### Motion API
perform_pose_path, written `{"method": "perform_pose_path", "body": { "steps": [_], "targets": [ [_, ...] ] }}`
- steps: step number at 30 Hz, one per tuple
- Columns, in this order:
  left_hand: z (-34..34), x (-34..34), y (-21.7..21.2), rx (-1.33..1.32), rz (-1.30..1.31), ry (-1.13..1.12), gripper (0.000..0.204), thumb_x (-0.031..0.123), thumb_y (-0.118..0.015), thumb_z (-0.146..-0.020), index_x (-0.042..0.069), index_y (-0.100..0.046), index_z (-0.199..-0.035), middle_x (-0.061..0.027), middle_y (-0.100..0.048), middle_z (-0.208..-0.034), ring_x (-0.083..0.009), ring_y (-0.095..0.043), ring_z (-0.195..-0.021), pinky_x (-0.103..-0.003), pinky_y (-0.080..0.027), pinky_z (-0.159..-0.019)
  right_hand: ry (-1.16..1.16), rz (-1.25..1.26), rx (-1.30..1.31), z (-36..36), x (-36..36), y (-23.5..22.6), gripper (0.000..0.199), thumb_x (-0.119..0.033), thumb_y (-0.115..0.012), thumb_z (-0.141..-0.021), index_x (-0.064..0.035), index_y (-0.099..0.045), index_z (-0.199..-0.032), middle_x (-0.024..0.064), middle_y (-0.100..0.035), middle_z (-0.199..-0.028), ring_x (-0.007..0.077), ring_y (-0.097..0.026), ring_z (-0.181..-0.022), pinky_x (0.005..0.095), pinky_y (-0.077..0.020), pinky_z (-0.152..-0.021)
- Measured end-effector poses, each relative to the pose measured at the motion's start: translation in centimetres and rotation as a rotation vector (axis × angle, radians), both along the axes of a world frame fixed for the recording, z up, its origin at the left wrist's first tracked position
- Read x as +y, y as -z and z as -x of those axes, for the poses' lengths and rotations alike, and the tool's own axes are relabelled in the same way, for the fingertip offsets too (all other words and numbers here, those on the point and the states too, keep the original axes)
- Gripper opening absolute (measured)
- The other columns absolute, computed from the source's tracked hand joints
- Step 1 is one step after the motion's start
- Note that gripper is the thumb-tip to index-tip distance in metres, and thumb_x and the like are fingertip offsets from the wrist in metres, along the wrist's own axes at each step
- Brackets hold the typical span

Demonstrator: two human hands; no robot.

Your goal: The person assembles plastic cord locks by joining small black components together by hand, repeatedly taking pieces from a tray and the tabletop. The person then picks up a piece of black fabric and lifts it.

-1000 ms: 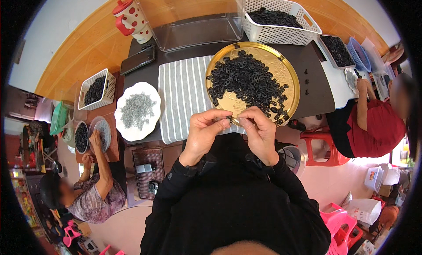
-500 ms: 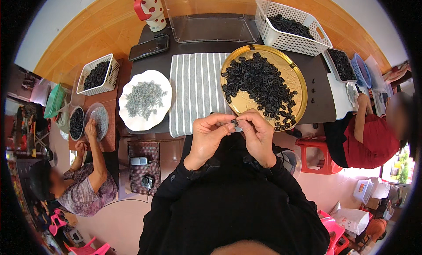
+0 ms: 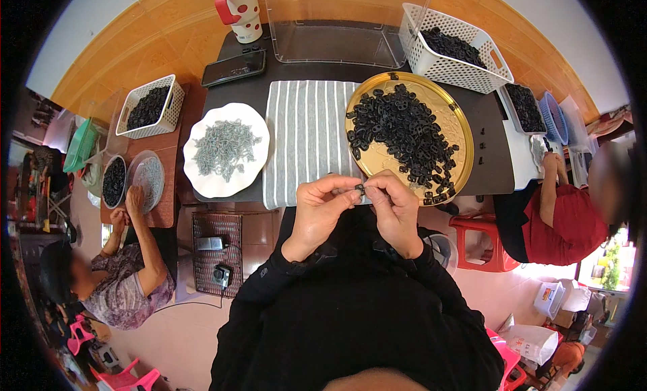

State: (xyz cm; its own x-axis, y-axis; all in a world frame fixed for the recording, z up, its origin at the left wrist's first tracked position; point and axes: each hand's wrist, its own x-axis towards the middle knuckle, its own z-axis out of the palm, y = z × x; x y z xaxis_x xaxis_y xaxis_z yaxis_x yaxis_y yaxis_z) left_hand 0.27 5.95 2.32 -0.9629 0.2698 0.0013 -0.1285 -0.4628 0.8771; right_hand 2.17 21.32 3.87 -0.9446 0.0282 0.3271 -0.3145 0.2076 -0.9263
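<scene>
Left hand pinches small black piece near gold tray | right hand closer than a second ago, fingertips at piece, grip unclear | both hands now work together

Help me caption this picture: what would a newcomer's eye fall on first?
Probably the round gold tray heaped with small black parts, right of the striped cloth. Next, the white plate of gray pieces, left of that cloth. In front, the left hand and right hand meet at a dark piece.
</scene>
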Motion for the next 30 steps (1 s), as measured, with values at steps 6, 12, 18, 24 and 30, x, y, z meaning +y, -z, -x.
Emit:
{"method": "perform_pose_path", "body": {
  "steps": [6, 12, 18, 24, 30],
  "targets": [
    [-0.3, -0.1, 0.1, 0.056, 0.033, -0.007, 0.021, -0.011, -0.062, -0.086, -0.002, -0.07, -0.103, -0.0044, -0.064, -0.086, -0.0093, -0.061, -0.077, -0.022, -0.05, -0.07, -0.039, -0.179, 0.121, 0.3, 0.2, -0.2, 0.002, 0.003, -0.057, -0.09, 0.0017, -0.056, -0.089, 0.0091, -0.054, -0.076, 0.0196, -0.052, -0.065, 0.0295, -0.0411, -0.059],
    [-0.6, -0.7, 0.2, 0.122, 0.068, -0.071, 0.024, -0.012, -0.064, -0.084, -0.001, -0.07, -0.104, -0.0063, -0.065, -0.087, -0.0106, -0.062, -0.077, -0.022, -0.051, -0.069, -0.131, -0.089, 0.016, 0.2, -0.5, 0.2, 0.005, 0.002, -0.058, -0.089, 0.0026, -0.058, -0.094, 0.0104, -0.054, -0.076, 0.0209, -0.052, -0.066, 0.0311, -0.0419, -0.061],
    [-1.7, -5.0, 1.3, -0.008, 0.015, -0.278, 0.023, -0.008, -0.063, -0.085, -0.004, -0.069, -0.107, -0.0055, -0.064, -0.087, -0.0114, -0.062, -0.076, -0.022, -0.049, -0.07, -0.049, -0.209, 0.015, 1.2, -0.1, 0.0, 0.014, 0.003, -0.06, -0.087, 0.0034, -0.061, -0.1, 0.0134, -0.056, -0.079, 0.0252, -0.055, -0.069, 0.0315, -0.0443, -0.063],
    [-2.1, -5.7, 1.7, -0.054, -0.055, -0.321, 0.023, -0.008, -0.064, -0.085, -0.006, -0.068, -0.107, -0.0053, -0.063, -0.084, -0.012, -0.06, -0.074, -0.023, -0.048, -0.07, 0.0, -0.789, 0.285, 2.6, -3.0, 0.9, 0.016, 0.0, -0.065, -0.076, 0.0023, -0.062, -0.091, 0.014, -0.052, -0.086, 0.0317, -0.055, -0.081, 0.0391, -0.0471, -0.069],
    [-2.0, -5.8, 2.3, -0.048, -0.072, -0.261, 0.022, -0.005, -0.064, -0.086, -0.005, -0.067, -0.108, -0.0077, -0.068, -0.086, -0.0139, -0.063, -0.074, -0.024, -0.05, -0.07, 0.026, -0.919, 0.218, 2.6, -4.1, 1.9, 0.016, 0.0, -0.067, -0.077, 0.0015, -0.061, -0.091, 0.0129, -0.05, -0.086, 0.033, -0.055, -0.082, 0.0414, -0.0463, -0.067]
  ]
}}
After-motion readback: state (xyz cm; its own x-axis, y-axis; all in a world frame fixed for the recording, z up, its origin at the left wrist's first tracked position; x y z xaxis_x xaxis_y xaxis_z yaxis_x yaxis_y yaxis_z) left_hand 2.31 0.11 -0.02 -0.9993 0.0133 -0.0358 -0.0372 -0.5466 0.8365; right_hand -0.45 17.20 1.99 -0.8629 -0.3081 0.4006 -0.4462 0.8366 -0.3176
